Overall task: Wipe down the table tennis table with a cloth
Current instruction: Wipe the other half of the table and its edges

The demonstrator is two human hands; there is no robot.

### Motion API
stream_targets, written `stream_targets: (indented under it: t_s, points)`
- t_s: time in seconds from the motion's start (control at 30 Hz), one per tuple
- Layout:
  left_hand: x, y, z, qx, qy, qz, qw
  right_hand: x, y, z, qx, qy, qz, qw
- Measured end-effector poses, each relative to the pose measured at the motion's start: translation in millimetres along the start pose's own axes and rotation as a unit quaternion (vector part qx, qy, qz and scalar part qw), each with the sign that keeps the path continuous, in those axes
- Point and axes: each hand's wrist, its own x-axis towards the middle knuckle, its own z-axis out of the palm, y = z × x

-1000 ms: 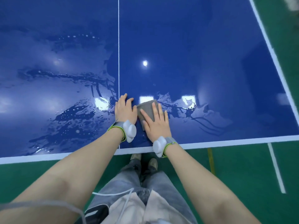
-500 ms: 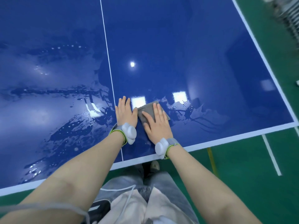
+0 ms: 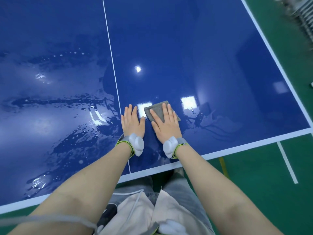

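cloth (image 3: 158,110): lower centre, under right hand (image 3: 165,123), fingers flat, pressing
left hand (image 3: 133,122): flat on table (image 3: 203,48), beside cloth
wet streaks (image 3: 55,102): left of both hands

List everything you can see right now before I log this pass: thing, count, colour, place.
table tennis table: one, glossy blue with white edge lines, fills most of the view
centre line: one, white, runs up the table just left of the hands
cloth: one, grey, folded, flat on the table under the right hand
water streaks: many, wet sheen, mostly left of the centre line
floor: green with white and yellow markings, right of and below the table
wrist bands: two, grey and green with white units, one on each wrist
left hand: flat on the bare table beside the cloth
right hand: flat, fingers pressing on the cloth
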Motion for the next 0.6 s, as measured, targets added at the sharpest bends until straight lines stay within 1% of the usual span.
stream_targets:
  t_s: [0.03,0.07,0.17,0.23,0.3,0.37,0.47,0.53,0.6]
  points:
    - [-0.3,0.6,0.4,0.001,0.0,-0.002,1.0,2.0,8.6,-1.4,0.0,0.004,0.009,1.0]
    - [0.1,-0.6,-0.5,0.001,-0.002,-0.003,1.0,4.4,17.2,-2.9,0.0,0.006,0.038,0.999]
    - [0.0,-1.9,-0.6,-0.001,0.0,-0.009,1.0,11.6,48.4,-10.9,0.001,0.019,0.152,0.988]
    - [0.1,-0.9,-0.7,-0.001,0.003,-0.017,1.0,15.6,57.0,-13.7,0.003,0.017,0.184,0.983]
    - [-0.6,6.3,1.7,0.0,0.003,-0.032,0.999,17.8,54.0,-15.0,0.004,0.009,0.188,0.982]
    - [-0.8,10.2,1.6,0.0,0.004,-0.054,0.999,17.8,34.1,-10.4,0.0,-0.004,0.151,0.989]
    - [-5.0,20.0,8.8,0.013,0.013,-0.078,0.997,8.4,21.6,-6.5,-0.018,-0.019,0.04,0.999]
    - [-11.7,25.6,16.2,0.022,0.017,-0.084,0.996,0.2,31.4,-7.5,-0.02,-0.022,-0.018,0.999]
    - [-20.1,31.5,24.8,0.023,0.023,-0.091,0.995,-4.9,53.6,-9.1,-0.01,-0.02,-0.029,0.999]
